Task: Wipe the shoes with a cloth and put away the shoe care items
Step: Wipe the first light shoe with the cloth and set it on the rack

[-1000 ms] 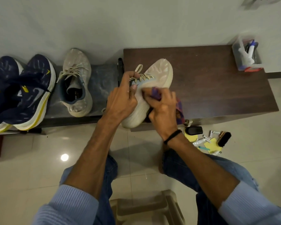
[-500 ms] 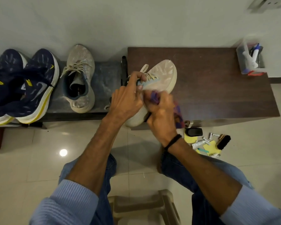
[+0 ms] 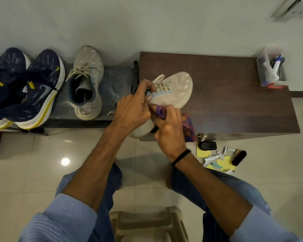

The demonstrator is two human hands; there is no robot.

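A beige sneaker (image 3: 175,88) lies on the dark wooden bench (image 3: 234,102), toe pointing away. My left hand (image 3: 131,109) grips its collar and laces. My right hand (image 3: 168,126) holds a purple patterned cloth (image 3: 188,127) and presses it against the shoe's near side; part of the cloth hangs over the bench's front edge. The matching beige sneaker (image 3: 86,84) stands on the low shelf (image 3: 112,88) to the left. Shoe care items lie on the floor at right: a black brush (image 3: 239,158), a black sponge applicator (image 3: 207,145), small tubes (image 3: 212,158) and yellow sheets (image 3: 225,163).
A pair of navy sneakers (image 3: 33,88) sits at the far left of the shelf. A clear container (image 3: 272,70) with bottles stands on the bench's far right corner. A beige plastic stool (image 3: 147,224) is under me, on the tiled floor.
My right hand with the cloth has slid slightly along the shoe's side, and the view has shifted a little. My left hand keeps its grip.
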